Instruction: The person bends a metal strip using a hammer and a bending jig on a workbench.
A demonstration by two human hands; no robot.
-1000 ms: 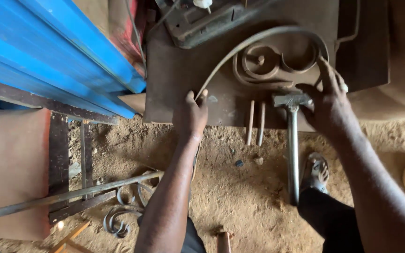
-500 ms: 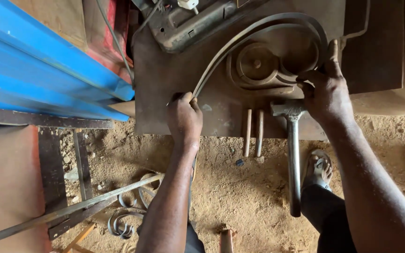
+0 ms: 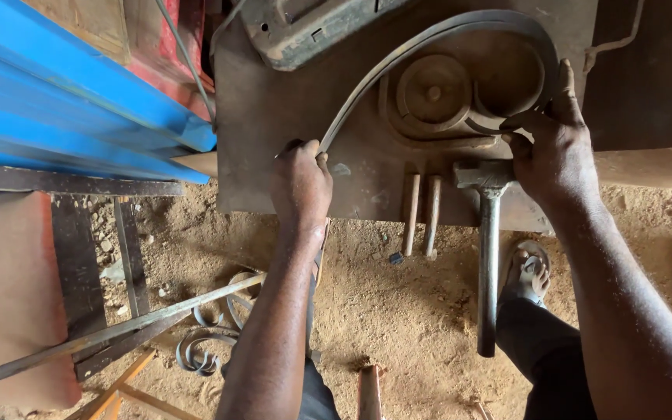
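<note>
A flat metal strip (image 3: 398,62) curves in an arc over a scroll-bending jig (image 3: 437,97) fixed to a rusty steel work plate (image 3: 274,117). My left hand (image 3: 301,183) grips the strip's near end at the plate's lower middle. My right hand (image 3: 550,152) clasps the strip's other end against the right side of the jig, thumb raised along the curve. A steel hammer (image 3: 488,257) hangs over the plate's front edge just left of my right hand.
Two short metal rods (image 3: 420,214) lie on the plate's edge beside the hammer. Blue corrugated sheets (image 3: 64,109) lean at left. Finished iron scrolls (image 3: 200,350) and a long bar (image 3: 103,338) lie on the sandy ground. My sandalled foot (image 3: 526,272) stands below the hammer.
The view has moved closer to the plate. My right hand has shifted along the strip's curve at the jig's right side, closing around it; my left hand has kept its grip on the near end.
</note>
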